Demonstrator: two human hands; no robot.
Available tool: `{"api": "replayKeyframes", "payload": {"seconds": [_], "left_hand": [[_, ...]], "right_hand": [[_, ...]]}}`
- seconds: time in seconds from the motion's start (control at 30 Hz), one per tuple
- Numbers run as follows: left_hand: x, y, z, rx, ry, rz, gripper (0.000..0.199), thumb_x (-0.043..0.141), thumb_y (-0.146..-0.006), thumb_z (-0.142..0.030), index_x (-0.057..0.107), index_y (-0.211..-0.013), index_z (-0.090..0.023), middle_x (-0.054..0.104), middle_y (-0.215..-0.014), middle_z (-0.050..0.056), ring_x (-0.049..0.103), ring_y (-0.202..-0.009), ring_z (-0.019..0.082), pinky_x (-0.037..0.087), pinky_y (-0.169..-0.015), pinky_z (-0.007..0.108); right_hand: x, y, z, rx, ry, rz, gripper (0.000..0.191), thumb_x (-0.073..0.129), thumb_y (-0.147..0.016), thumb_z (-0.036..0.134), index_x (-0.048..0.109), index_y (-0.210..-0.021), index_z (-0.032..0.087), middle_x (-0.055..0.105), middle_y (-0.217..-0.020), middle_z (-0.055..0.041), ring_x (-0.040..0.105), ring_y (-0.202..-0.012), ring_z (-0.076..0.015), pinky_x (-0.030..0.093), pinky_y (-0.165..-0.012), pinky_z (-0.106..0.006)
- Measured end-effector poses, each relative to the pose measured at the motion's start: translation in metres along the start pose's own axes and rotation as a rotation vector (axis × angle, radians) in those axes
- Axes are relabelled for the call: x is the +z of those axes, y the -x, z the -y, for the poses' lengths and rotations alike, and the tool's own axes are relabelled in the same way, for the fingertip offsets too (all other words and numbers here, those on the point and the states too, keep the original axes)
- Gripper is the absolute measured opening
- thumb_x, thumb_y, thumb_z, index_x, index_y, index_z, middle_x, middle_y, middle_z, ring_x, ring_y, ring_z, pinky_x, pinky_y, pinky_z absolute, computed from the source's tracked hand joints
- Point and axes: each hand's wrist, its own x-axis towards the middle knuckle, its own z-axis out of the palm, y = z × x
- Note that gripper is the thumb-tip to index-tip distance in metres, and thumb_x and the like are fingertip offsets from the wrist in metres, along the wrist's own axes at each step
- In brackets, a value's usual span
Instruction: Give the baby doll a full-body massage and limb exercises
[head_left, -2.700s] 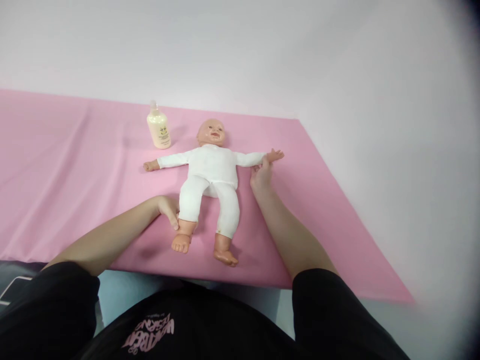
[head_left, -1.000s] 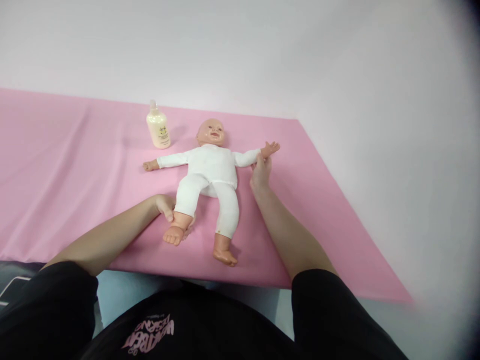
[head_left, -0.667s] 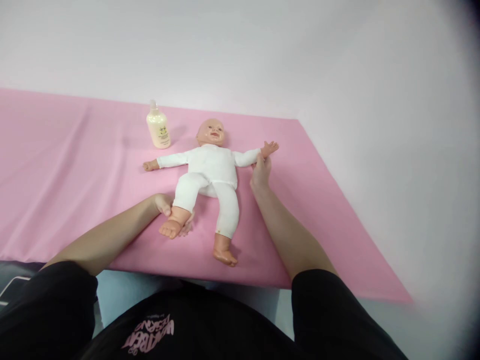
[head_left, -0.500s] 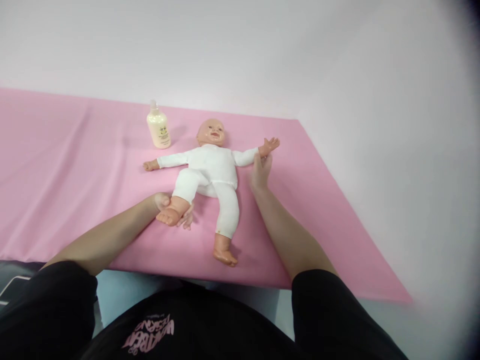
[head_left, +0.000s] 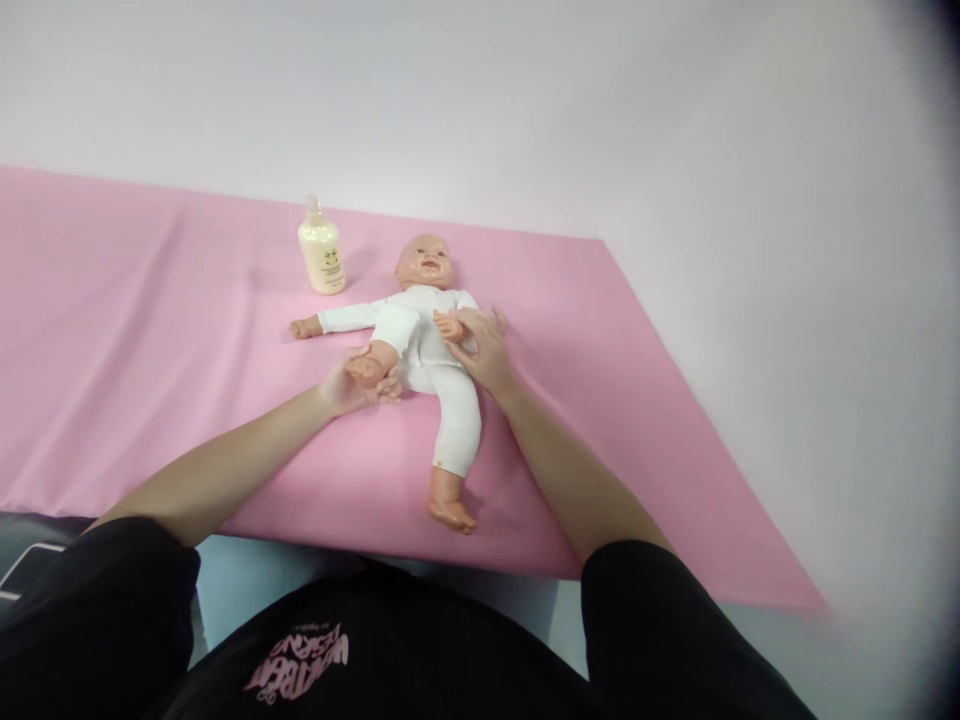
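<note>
A baby doll [head_left: 431,325] with a white cloth body lies face up on a pink sheet [head_left: 600,400], its head away from me. My left hand [head_left: 360,388] is wrapped from below around the doll's bent leg, on the left, near the ankle. That foot shows above my palm, and my fingertips come out to its right. My right hand [head_left: 484,345] holds the doll's arm on the right side, folded across its chest. The doll's other arm is stretched out to the left, and its other leg lies straight toward me.
Left of the doll's head stands a pale yellow pump bottle [head_left: 322,258]. A white wall [head_left: 480,100] rises behind the sheet-covered surface. Below its near edge, at the far left, part of a dark object with a white rim [head_left: 30,570] shows.
My left hand has pushed the doll's leg up toward its belly, bending it more. My right hand has brought the doll's arm inward from outstretched to across the chest.
</note>
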Motion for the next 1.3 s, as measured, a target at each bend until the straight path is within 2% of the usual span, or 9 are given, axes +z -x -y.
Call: {"api": "replayKeyframes", "payload": {"seconds": [0.2, 0.43, 0.6, 0.77, 0.87, 0.93, 1.03, 1.17, 1.3], "left_hand": [[0.001, -0.004, 0.002, 0.013, 0.01, -0.063, 0.052, 0.052, -0.091, -0.059, 0.067, -0.077, -0.011, 0.053, -0.058, 0.005, 0.057, -0.061, 0.022, 0.054, -0.07, 0.036], [-0.008, -0.007, 0.006, 0.031, -0.061, 0.006, 0.05, 0.071, -0.076, -0.06, 0.069, -0.084, -0.011, 0.06, -0.064, 0.004, 0.062, -0.067, 0.022, 0.053, -0.074, 0.034], [-0.012, -0.006, 0.007, 0.006, -0.113, 0.095, 0.055, 0.071, -0.075, -0.065, 0.069, -0.088, -0.012, 0.063, -0.068, 0.004, 0.064, -0.071, 0.021, 0.054, -0.081, 0.037], [-0.019, 0.002, 0.012, -0.141, -0.248, 0.372, 0.061, 0.074, -0.067, -0.072, 0.067, -0.085, -0.014, 0.066, -0.069, 0.008, 0.065, -0.073, 0.027, 0.054, -0.092, 0.053], [-0.019, 0.008, 0.013, -0.311, -0.282, 0.572, 0.062, 0.081, -0.058, -0.07, 0.069, -0.089, -0.018, 0.067, -0.07, 0.008, 0.067, -0.075, 0.03, 0.056, -0.089, 0.053], [-0.016, 0.011, 0.01, -0.423, -0.365, 0.659, 0.06, 0.086, -0.052, -0.065, 0.07, -0.089, -0.019, 0.068, -0.072, 0.009, 0.07, -0.082, 0.033, 0.056, -0.091, 0.05], [-0.006, 0.012, 0.003, -0.48, -0.523, 0.639, 0.052, 0.095, -0.045, -0.046, 0.071, -0.083, -0.019, 0.068, -0.07, 0.007, 0.072, -0.09, 0.036, 0.058, -0.09, 0.044], [0.006, 0.01, -0.005, -0.459, -0.681, 0.649, 0.045, 0.097, -0.046, -0.028, 0.072, -0.083, -0.019, 0.069, -0.074, 0.005, 0.073, -0.096, 0.036, 0.06, -0.083, 0.038], [0.0, 0.008, -0.001, -0.494, -0.636, 0.723, 0.047, 0.094, -0.051, -0.034, 0.073, -0.091, -0.019, 0.07, -0.079, 0.008, 0.073, -0.098, 0.037, 0.059, -0.086, 0.041]], "right_hand": [[0.004, 0.003, -0.005, -0.292, 0.216, 0.017, 0.032, 0.05, -0.105, 0.039, 0.067, -0.128, 0.025, 0.069, -0.132, -0.0054, 0.059, -0.132, -0.0226, 0.025, -0.131, -0.055], [0.003, 0.001, -0.004, -0.299, 0.212, 0.093, 0.034, 0.046, -0.104, 0.032, 0.07, -0.128, 0.026, 0.067, -0.134, -0.0059, 0.056, -0.134, -0.0228, 0.041, -0.122, -0.052], [0.004, 0.001, -0.002, -0.269, 0.12, 0.022, 0.032, 0.049, -0.104, 0.036, 0.069, -0.125, 0.022, 0.068, -0.132, -0.0084, 0.06, -0.13, -0.0231, 0.048, -0.117, -0.048], [0.005, 0.0, -0.007, 0.015, -0.124, -0.22, 0.048, 0.061, -0.097, 0.051, 0.059, -0.132, 0.018, 0.065, -0.131, -0.0132, 0.062, -0.126, -0.0226, 0.05, -0.117, -0.045], [0.001, -0.005, -0.017, 0.177, -0.318, -0.42, 0.061, 0.064, -0.092, 0.053, 0.05, -0.14, 0.016, 0.054, -0.145, -0.0163, 0.056, -0.137, -0.0223, 0.045, -0.121, -0.045], [-0.004, -0.009, -0.025, 0.245, -0.422, -0.541, 0.068, 0.064, -0.09, 0.051, 0.043, -0.145, 0.016, 0.041, -0.158, -0.0168, 0.044, -0.149, -0.0226, 0.038, -0.127, -0.047], [-0.011, -0.012, -0.037, 0.427, -0.569, -0.668, 0.069, 0.061, -0.089, 0.044, 0.036, -0.151, 0.024, 0.027, -0.166, -0.0115, 0.035, -0.156, -0.0201, 0.037, -0.127, -0.049], [-0.015, -0.011, -0.045, 0.846, -0.847, -0.729, 0.067, 0.046, -0.096, 0.037, 0.021, -0.158, 0.033, 0.038, -0.16, -0.0087, 0.057, -0.137, -0.0169, 0.052, -0.115, -0.049], [-0.013, -0.008, -0.045, 0.901, -0.905, -0.74, 0.067, 0.045, -0.096, 0.035, 0.02, -0.158, 0.035, 0.041, -0.159, -0.0068, 0.061, -0.133, -0.0156, 0.054, -0.113, -0.046]]}}
